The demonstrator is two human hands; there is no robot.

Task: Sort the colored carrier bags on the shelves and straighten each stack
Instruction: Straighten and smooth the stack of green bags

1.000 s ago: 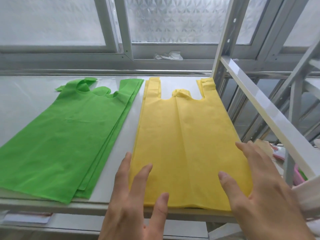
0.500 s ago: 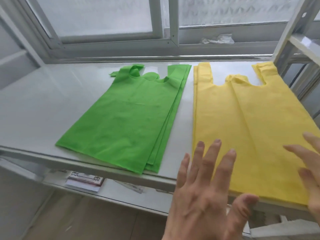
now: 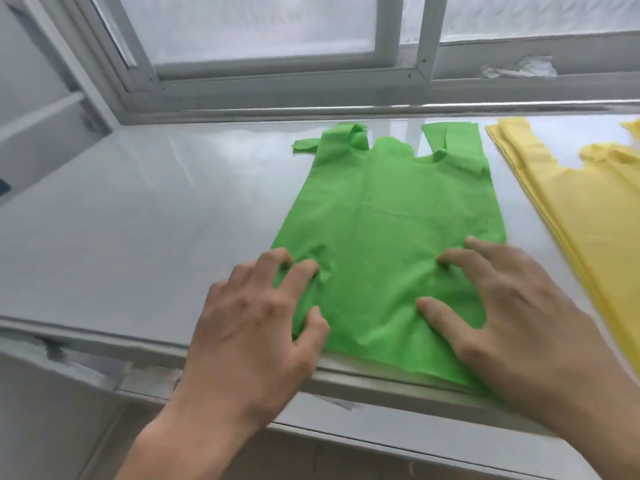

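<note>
Head view: green bag stack (image 3: 391, 216) lies flat, near edge crumpled.

Bright, even daylight comes through the frosted glass window (image 3: 263, 26) at twelve o'clock, and nothing is dim. The glossy white shelf top (image 3: 145, 216) throws back pale glare, strongest from ten to twelve o'clock. Shadows are soft and short: faint dark patches lie under the fingers of the left hand (image 3: 252, 327) and the right hand (image 3: 512, 306) on the stack of green non-woven carrier bags (image 3: 391, 216). The wide lens bends the grey metal window frame (image 3: 114, 53) outward at ten o'clock. Motion blur smears the stack of yellow non-woven carrier bags (image 3: 581, 216) at three o'clock and the shelf's front edge at seven o'clock.
</note>
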